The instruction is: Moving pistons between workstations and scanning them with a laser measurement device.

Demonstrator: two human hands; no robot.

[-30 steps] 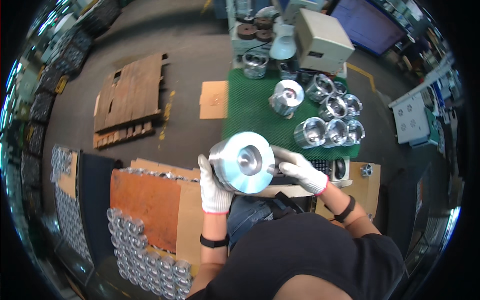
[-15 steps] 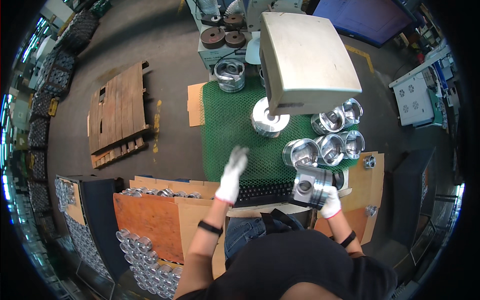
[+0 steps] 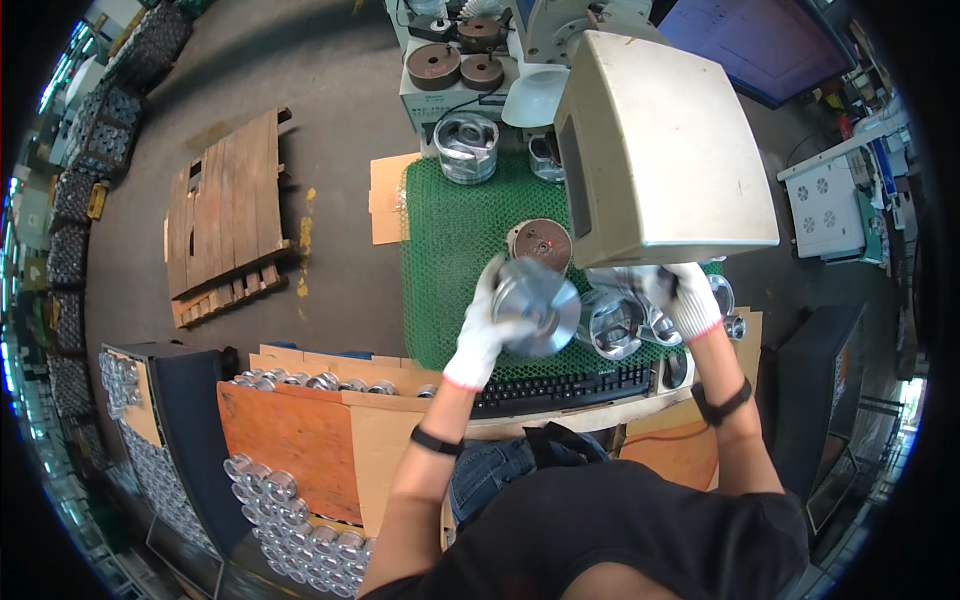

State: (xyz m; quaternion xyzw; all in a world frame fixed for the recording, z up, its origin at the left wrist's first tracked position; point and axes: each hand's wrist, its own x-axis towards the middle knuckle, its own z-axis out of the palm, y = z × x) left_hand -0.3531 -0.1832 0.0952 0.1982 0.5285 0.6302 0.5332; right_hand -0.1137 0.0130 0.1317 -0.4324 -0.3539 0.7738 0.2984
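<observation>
My left hand, in a white glove, grips a shiny metal piston just above the green mesh mat; it is blurred by motion. Behind it a round brown disc fixture stands bare, with a small red light spot on it. My gloved right hand is closed round another piston, partly hidden by the machine head and blurred. Below that hand, on the mat's right side, stand several pistons. Two more stand at the back, one large piston and a partly hidden piston.
A large beige machine head overhangs the mat. Along the front edge lie a black keyboard and a mouse. Brown discs sit on a box at the back. Small metal parts fill a tray at lower left.
My left hand has moved right and lifted the piston off the fixture, baring the brown disc. My right hand has carried its piston forward from above the keyboard to beside the machine head.
</observation>
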